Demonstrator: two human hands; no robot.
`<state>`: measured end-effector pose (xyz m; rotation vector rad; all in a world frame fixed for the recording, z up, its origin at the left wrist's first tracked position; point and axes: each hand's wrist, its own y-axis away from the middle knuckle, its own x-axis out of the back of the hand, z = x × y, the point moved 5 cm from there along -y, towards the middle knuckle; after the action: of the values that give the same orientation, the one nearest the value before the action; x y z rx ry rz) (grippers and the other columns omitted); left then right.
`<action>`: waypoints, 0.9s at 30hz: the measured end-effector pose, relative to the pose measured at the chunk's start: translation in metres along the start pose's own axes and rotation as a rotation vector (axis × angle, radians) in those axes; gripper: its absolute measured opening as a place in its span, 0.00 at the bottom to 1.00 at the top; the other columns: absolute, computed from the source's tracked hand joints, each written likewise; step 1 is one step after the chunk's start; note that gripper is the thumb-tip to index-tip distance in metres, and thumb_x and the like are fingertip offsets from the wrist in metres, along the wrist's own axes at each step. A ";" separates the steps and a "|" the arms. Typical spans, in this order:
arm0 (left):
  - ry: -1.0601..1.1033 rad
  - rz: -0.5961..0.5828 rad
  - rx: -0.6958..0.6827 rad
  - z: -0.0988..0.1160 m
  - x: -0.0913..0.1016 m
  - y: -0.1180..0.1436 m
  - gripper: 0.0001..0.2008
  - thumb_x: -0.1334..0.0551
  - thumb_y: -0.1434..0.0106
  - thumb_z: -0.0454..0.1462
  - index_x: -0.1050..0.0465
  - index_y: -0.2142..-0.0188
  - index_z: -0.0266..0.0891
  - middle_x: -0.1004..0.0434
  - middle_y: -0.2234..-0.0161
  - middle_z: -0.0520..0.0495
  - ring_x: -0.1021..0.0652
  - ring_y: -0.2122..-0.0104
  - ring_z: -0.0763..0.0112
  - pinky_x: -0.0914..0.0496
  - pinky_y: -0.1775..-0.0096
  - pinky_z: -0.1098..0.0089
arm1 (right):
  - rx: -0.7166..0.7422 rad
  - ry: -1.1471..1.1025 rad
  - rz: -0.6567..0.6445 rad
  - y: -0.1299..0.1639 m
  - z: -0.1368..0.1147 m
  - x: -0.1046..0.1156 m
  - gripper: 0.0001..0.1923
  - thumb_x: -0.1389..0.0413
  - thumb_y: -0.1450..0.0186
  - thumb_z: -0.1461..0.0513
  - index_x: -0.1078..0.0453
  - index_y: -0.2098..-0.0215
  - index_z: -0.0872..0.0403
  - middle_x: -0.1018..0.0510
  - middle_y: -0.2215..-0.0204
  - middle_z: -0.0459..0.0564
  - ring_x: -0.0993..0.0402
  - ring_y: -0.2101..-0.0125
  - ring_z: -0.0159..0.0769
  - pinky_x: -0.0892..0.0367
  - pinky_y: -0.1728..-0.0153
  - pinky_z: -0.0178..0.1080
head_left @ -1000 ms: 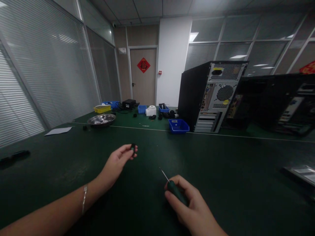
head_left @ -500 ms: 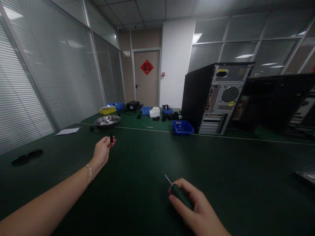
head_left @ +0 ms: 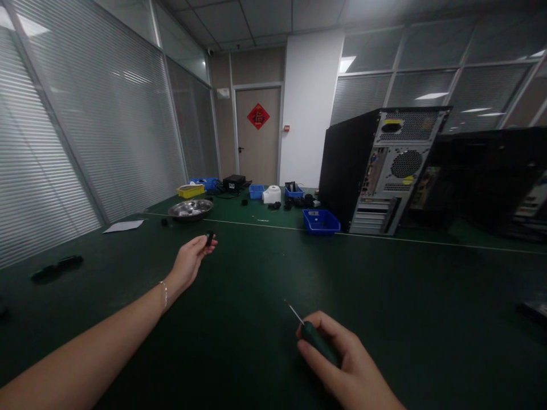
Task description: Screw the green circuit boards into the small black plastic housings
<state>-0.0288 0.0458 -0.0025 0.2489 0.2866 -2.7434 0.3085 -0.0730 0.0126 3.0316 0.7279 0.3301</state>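
Note:
My left hand (head_left: 193, 257) reaches forward over the green table and pinches a small black part (head_left: 209, 238); its exact kind is too small to make out. Just beyond that hand is a round metal dish (head_left: 190, 210) with small pieces in it. Closer to me, my right hand (head_left: 337, 356) is wrapped round the green handle of a screwdriver (head_left: 317, 340). The thin metal shaft points forward and to the left, its tip apart from anything else.
A blue tray (head_left: 321, 222) sits in front of a black computer tower (head_left: 351, 171). At the left lie a dark green-and-black object (head_left: 57, 267) and a white paper sheet (head_left: 123, 226). Farther back are a yellow basket (head_left: 190, 191), a white part (head_left: 272, 195) and several small black parts.
My left hand has moved to the right with the black part, away from the dish. The right hand keeps its hold on the screwdriver. The whole view has shifted slightly.

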 end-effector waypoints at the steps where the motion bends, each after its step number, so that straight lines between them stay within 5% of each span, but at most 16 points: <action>1: -0.006 0.003 0.000 0.000 0.000 0.000 0.12 0.37 0.42 0.37 0.23 0.61 0.31 0.21 0.64 0.40 0.23 0.66 0.66 0.30 0.63 0.69 | -0.006 0.003 -0.009 0.000 0.000 0.000 0.10 0.45 0.35 0.55 0.29 0.64 0.54 0.25 0.66 0.47 0.27 0.64 0.40 0.32 0.61 0.39; 18: -0.196 -0.065 0.001 0.004 -0.013 0.008 0.13 0.31 0.48 0.42 0.22 0.67 0.34 0.22 0.70 0.45 0.26 0.71 0.69 0.33 0.68 0.71 | 0.004 0.037 -0.022 0.002 -0.002 0.000 0.10 0.45 0.34 0.56 0.29 0.63 0.54 0.24 0.66 0.47 0.27 0.64 0.40 0.32 0.63 0.38; 24: -0.213 -0.372 0.109 0.012 -0.069 0.065 0.16 0.36 0.41 0.44 0.22 0.61 0.33 0.20 0.69 0.42 0.25 0.71 0.67 0.31 0.66 0.67 | 0.072 0.124 0.065 -0.001 -0.003 0.008 0.09 0.44 0.36 0.56 0.28 0.60 0.52 0.23 0.65 0.47 0.26 0.62 0.41 0.32 0.62 0.38; 27: -0.211 -0.667 0.189 0.012 -0.099 0.104 0.19 0.39 0.37 0.43 0.28 0.50 0.35 0.21 0.68 0.44 0.25 0.69 0.69 0.31 0.65 0.68 | 0.068 0.145 0.107 -0.004 -0.003 0.016 0.16 0.45 0.35 0.56 0.30 0.50 0.49 0.23 0.59 0.50 0.27 0.56 0.45 0.31 0.60 0.40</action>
<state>0.0995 -0.0181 0.0126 -0.1174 0.0514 -3.4249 0.3203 -0.0626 0.0182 3.1436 0.5954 0.5435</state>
